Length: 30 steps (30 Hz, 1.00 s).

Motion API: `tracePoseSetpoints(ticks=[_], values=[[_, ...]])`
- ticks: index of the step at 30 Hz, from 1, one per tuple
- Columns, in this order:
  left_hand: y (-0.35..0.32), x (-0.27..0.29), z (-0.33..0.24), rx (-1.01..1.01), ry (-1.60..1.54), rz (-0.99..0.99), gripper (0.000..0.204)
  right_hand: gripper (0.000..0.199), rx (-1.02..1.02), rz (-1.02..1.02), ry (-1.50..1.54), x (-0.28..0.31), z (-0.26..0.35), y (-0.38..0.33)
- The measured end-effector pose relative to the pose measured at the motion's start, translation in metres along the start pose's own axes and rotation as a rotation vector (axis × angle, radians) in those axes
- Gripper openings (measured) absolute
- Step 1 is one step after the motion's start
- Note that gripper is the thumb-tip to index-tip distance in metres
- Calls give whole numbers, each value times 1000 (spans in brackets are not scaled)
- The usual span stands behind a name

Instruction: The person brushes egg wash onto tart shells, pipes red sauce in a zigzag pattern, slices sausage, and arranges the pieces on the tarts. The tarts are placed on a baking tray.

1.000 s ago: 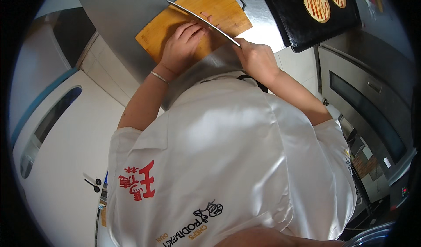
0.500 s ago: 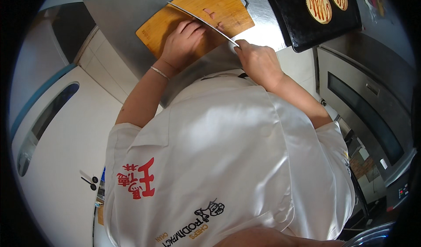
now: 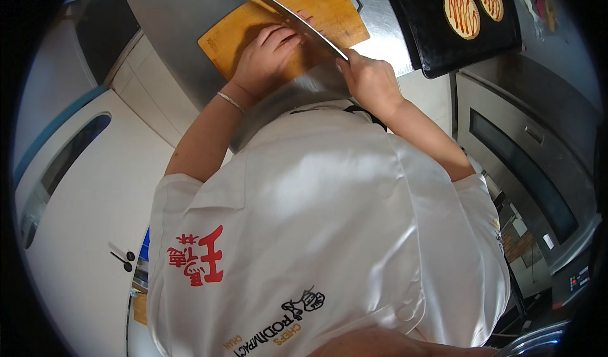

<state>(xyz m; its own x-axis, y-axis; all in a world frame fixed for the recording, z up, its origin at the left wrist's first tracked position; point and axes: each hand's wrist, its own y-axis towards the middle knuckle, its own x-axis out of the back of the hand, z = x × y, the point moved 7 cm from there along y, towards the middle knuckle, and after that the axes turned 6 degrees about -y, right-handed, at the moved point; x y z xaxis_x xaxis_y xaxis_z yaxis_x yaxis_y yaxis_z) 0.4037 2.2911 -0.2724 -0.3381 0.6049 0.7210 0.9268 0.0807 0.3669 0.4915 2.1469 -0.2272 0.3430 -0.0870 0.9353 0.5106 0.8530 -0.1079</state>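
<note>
My right hand [image 3: 373,81] is closed round the handle of a long kitchen knife [image 3: 285,15]. Its blade slants across a wooden cutting board [image 3: 218,43], the tip pointing to the far left. My left hand [image 3: 263,56] rests on the board with curled fingers, close beside the blade on its near side. Whatever those fingers press down is hidden under them. Small pink pieces of food [image 3: 305,15], perhaps sliced ham, lie just past the blade, partly covered by it.
The board lies on a steel worktop [image 3: 171,15]. At the right, a black baking tray [image 3: 437,53] carries two round pastry bases with red sauce lines [image 3: 462,13]. An oven [image 3: 525,160] stands below it, and a white door [image 3: 82,198] is at the left.
The knife has lifted and tilted, so more of the blade's flat side shows, and it now covers part of the pink pieces. My left hand has barely moved.
</note>
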Motion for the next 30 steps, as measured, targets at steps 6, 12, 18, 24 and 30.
tracePoseSetpoints(ticks=[6, 12, 18, 24, 30], values=[[-4, -5, 10, 31, -2, 13, 28, 15, 15, 54, -16, 7, 8, -4], [-7, -6, 10, 24, 43, 18, 24, 14, 31, 90, -34, 1, 10, -1], [-6, -8, 13, 6, 13, 22, 26, 16, 16, 26, -29, -21, 2, 10], [-5, -3, 9, 8, 28, 10, 27, 17, 18, -60, 37, -8, 2, 7], [-4, 2, 6, 53, -33, -2, 29, 15, 35, 39, -29, 4, 9, 4]])
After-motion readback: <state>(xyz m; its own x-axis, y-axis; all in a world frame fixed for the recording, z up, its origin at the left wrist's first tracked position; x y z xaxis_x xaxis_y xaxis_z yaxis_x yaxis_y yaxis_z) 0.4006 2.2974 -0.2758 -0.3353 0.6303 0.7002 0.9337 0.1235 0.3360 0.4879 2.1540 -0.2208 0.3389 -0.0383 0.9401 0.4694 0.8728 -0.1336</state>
